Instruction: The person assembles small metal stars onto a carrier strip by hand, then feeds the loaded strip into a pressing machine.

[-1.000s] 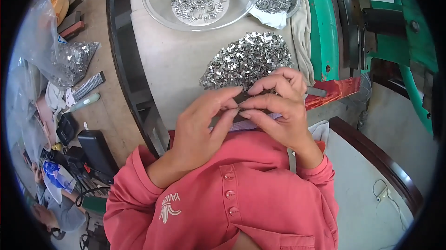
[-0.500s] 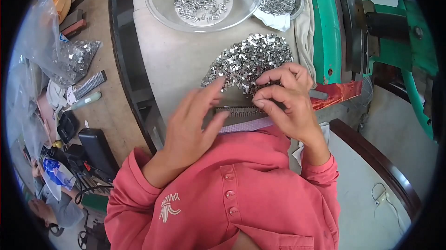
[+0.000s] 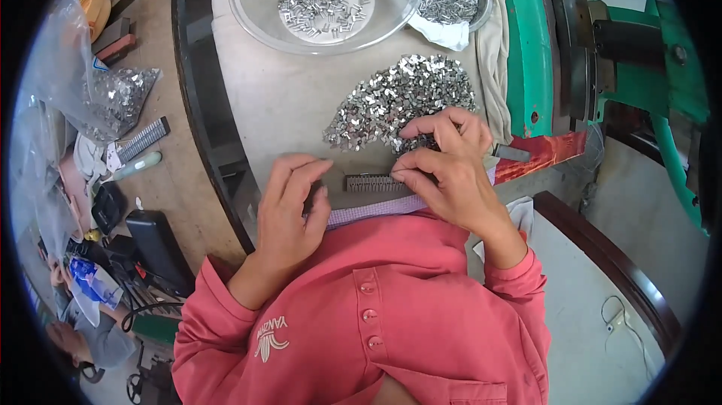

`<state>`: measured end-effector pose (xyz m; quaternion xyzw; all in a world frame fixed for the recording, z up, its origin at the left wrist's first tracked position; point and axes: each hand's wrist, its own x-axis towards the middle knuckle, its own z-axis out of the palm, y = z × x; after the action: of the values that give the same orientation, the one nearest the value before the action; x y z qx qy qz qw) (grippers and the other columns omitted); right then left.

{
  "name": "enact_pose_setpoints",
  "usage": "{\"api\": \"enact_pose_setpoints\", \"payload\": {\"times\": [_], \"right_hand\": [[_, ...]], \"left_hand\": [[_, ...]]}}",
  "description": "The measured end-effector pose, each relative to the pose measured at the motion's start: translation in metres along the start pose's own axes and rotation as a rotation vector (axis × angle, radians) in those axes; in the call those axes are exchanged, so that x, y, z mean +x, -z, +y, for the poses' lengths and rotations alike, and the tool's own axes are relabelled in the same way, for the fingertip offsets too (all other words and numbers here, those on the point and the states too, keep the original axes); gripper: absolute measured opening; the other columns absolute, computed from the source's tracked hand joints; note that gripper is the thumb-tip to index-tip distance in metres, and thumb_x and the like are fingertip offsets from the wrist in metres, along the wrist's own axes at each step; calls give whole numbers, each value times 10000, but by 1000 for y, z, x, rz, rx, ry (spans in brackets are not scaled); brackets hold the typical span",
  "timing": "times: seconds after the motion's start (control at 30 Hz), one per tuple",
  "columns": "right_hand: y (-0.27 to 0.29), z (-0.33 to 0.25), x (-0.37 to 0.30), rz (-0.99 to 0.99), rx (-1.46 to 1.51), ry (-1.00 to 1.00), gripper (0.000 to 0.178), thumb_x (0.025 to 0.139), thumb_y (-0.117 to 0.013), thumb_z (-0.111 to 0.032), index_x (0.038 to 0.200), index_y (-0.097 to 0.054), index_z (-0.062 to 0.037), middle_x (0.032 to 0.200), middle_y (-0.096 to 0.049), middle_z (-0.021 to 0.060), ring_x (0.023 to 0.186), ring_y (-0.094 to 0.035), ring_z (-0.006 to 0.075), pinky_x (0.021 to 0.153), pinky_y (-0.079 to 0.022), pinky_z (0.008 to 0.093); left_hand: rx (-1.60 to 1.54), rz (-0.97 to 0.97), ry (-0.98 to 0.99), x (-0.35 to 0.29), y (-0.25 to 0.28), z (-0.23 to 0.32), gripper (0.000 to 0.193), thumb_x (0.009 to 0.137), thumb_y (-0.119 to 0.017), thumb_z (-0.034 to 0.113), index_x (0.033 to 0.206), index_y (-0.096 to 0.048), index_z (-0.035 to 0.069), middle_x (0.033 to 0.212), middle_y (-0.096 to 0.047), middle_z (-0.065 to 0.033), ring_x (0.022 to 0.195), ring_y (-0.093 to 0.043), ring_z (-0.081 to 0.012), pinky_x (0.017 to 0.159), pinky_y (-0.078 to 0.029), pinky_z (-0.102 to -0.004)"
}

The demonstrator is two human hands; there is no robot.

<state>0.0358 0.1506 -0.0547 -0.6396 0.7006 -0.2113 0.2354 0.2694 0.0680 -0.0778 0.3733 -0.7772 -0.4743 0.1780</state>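
My left hand [image 3: 289, 206] is over the near left of the work surface, its thumb apart from the bent fingers, and nothing shows between them. A dark, narrow toothed strip [image 3: 368, 183] lies in front of me, with small metal pieces along its length. At its right end is my right hand [image 3: 459, 172], thumb and forefinger brought together; anything between the tips is too small to make out. Its upper fingers reach over the near edge of a heap of small shiny metal pieces [image 3: 414, 89]. The heap spreads just beyond the strip.
A clear plastic basin [image 3: 248, 25] with small metal parts stands at the back, beside a lined bowl [image 3: 481, 10] of thin metal pieces. A green machine [image 3: 530, 66] borders the right. On a left-hand bench [image 3: 180, 172] lie a bag of metal pieces [image 3: 124, 97] and tools.
My left hand has drawn back left and nearer to me, away from the strip. The right hand has shifted slightly left, to the strip's right end.
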Motion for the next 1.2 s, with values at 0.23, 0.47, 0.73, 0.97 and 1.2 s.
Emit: {"api": "enact_pose_setpoints", "payload": {"times": [0.23, 0.47, 0.73, 0.97, 1.2], "right_hand": [[-1, 0, -1, -15, 6, 5, 111, 738, -806, -190, 815, -758, -126, 1160, -606, -21, 1181, -439, 281, 1014, -232, 468], [-3, 0, -2, 0, 27, -19, 122, 717, -820, -191, 808, -768, -130, 1167, -605, -20, 1186, -435, 282, 1015, -225, 470], [1, -4, 2, -13, -21, 14, 149, 685, -826, -182, 819, -780, -134, 1133, -631, -3, 1151, -477, 281, 990, -271, 435], [4, 1, -2, 26, -18, -7, 98, 736, -811, -180, 820, -778, -140, 1126, -633, -11, 1171, -459, 276, 1002, -253, 459], [16, 9, -32, 162, -65, -99, 144, 693, -828, -133, 823, -770, -162, 1090, -637, -25, 1096, -472, 270, 932, -328, 407]], "left_hand": [[2, -19, 17, 0, 1, -1, 366, 804, -593, -117, 1149, -633, -2, 1128, -567, -150, 967, -617, -247, 827, -525, -308], [-6, -22, 40, 0, 0, 0, 358, 807, -581, -128, 1140, -634, -7, 1127, -566, -150, 983, -620, -244, 835, -524, -300], [-11, -12, 49, 0, -1, -1, 341, 801, -582, -119, 1117, -642, -6, 1121, -568, -149, 989, -619, -253, 840, -521, -309], [-3, -39, -14, 1, -1, 1, 327, 747, -705, -60, 1063, -674, 20, 1123, -575, -140, 1004, -612, -273, 861, -508, -338], [49, -51, -67, -2, -5, -10, 351, 707, -836, 22, 1028, -693, 22, 1126, -571, -142, 997, -611, -273, 852, -510, -331]]}}
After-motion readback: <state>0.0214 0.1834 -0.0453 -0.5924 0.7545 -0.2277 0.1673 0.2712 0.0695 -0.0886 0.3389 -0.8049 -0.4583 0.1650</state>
